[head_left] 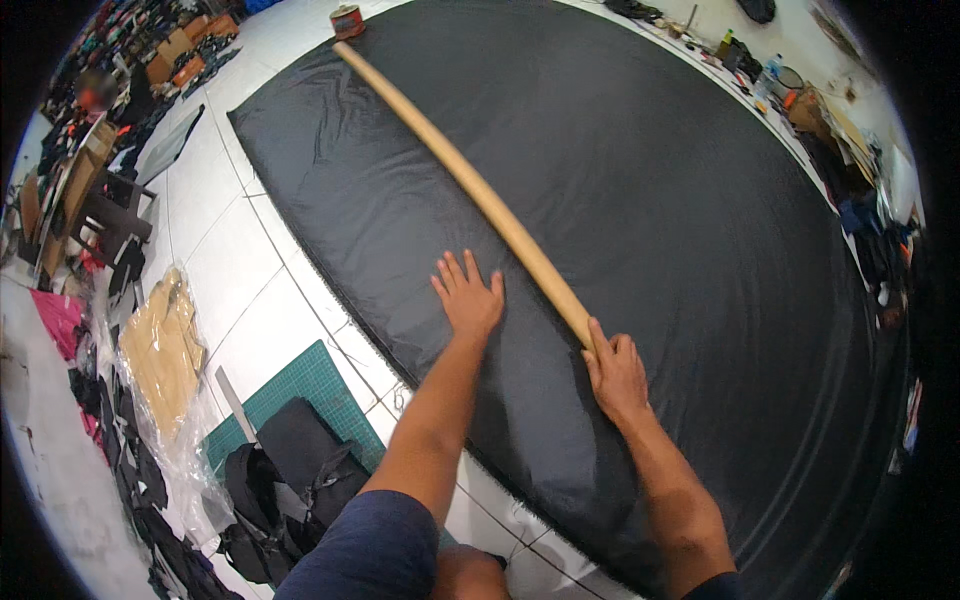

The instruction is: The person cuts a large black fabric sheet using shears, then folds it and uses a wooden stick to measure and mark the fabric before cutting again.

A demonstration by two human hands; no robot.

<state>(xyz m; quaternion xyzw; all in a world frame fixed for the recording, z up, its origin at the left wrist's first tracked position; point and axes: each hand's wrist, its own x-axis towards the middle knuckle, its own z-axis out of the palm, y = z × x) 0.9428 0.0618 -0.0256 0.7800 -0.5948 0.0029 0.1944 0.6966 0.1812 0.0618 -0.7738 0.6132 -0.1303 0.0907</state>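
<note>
A large sheet of black fabric (pixel 700 220) with a dull sheen lies spread over the floor, slightly wrinkled. Across it, slanting from far left to near right, rests a long tan cardboard tube (pixel 480 195). My left hand (pixel 472 300) lies flat on the fabric to the left of the tube, fingers spread, holding nothing. At the tube's near end, my right hand (pixel 615 370) is closed around it, with the thumb along its side; part of the grip is hidden.
White floor tiles (pixel 225 260) border the fabric's frayed left edge. On them are a green cutting mat (pixel 315 375), a metal ruler (pixel 235 405), a black bag (pixel 310 450) and a plastic-wrapped tan piece (pixel 165 340). A red tin (pixel 346 22) stands beyond the tube's far end. Clutter lines both sides.
</note>
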